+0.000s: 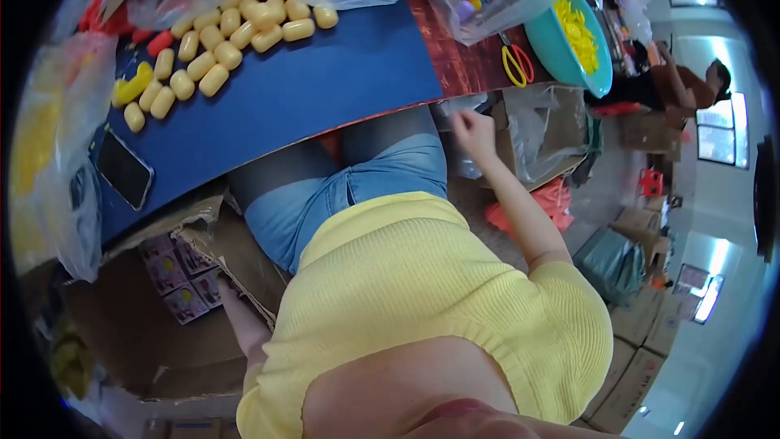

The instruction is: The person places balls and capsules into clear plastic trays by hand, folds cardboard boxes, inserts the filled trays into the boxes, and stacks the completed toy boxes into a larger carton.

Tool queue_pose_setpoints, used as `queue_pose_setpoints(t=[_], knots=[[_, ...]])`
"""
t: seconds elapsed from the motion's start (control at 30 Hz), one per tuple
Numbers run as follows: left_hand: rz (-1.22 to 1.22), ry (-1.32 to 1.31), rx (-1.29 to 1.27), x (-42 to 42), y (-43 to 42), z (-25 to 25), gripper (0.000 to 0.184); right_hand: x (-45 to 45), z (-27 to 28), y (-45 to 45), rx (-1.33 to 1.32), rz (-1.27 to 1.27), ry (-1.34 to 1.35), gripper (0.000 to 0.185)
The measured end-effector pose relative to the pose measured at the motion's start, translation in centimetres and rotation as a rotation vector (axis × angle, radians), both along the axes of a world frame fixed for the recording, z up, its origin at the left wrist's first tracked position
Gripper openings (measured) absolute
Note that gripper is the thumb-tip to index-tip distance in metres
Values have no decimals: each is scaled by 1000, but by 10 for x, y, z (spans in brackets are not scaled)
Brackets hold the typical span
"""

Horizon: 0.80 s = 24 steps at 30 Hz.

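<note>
Status: small pink printed packets (185, 305) are lying inside the brown cardboard carton (122, 341); oval cream capsules (214, 80) are lying loose on the blue tabletop (325, 73).
My left hand (225, 286) is reaching beside the packets, grip unclear; my right hand (475, 136) is half-curling near the table edge, hold unclear.

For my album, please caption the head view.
Left hand in a cardboard box, right hand near a tabletop of beige pieces.

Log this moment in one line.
left hand: in carton, beside printed packets | right hand: curled near table, grip unclear | tabletop: tan capsules, phone, scissors
</note>
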<state>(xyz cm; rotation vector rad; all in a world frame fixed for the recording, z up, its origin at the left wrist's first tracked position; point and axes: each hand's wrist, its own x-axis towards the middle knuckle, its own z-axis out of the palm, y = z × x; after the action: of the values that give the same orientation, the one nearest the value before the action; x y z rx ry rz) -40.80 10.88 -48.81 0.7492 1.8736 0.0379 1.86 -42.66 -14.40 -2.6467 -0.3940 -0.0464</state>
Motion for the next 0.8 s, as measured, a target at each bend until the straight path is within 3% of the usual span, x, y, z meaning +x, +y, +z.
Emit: queue_pose_setpoints(t=[0.1, 0.17, 0.27, 0.33, 0.43, 0.47, 0.5, 0.57, 0.63, 0.7, 0.8], knots=[[-305, 91, -71, 8, 47, 74, 31, 13, -52, -92, -450, -177, 217, 33], [-574, 189, -133, 25, 75, 148, 30, 10, -103, -137, -389, -209, 298, 34], [-1021, 315, -153, 81, 80, 305, 30, 12, -166, -181, -275, -250, 499, 37], [-1237, 246, -3, 132, 43, 414, 31, 18, -184, -200, -158, -248, 556, 37], [-1558, -48, 326, 228, -90, 545, 24, 27, -198, -218, 115, -206, 666, 37], [-1696, -343, 464, 249, -128, 550, 21, 24, -198, -221, 131, -210, 680, 37], [-1798, -455, 444, 277, -170, 555, 20, 23, -191, -220, 89, -190, 661, 35], [-2116, -783, 194, 335, -233, 532, 17, 22, -174, -209, 5, -147, 614, 32], [-2261, -992, 151, 381, -304, 474, 13, 17, -177, -200, -21, -120, 590, 30], [-2455, -1048, 504, 407, -378, 397, 11, 5, -182, -191, -100, -141, 436, 26], [-2732, -1067, 697, 431, -481, 280, 26, -8, -190, -185, -136, -261, 274, 22]])
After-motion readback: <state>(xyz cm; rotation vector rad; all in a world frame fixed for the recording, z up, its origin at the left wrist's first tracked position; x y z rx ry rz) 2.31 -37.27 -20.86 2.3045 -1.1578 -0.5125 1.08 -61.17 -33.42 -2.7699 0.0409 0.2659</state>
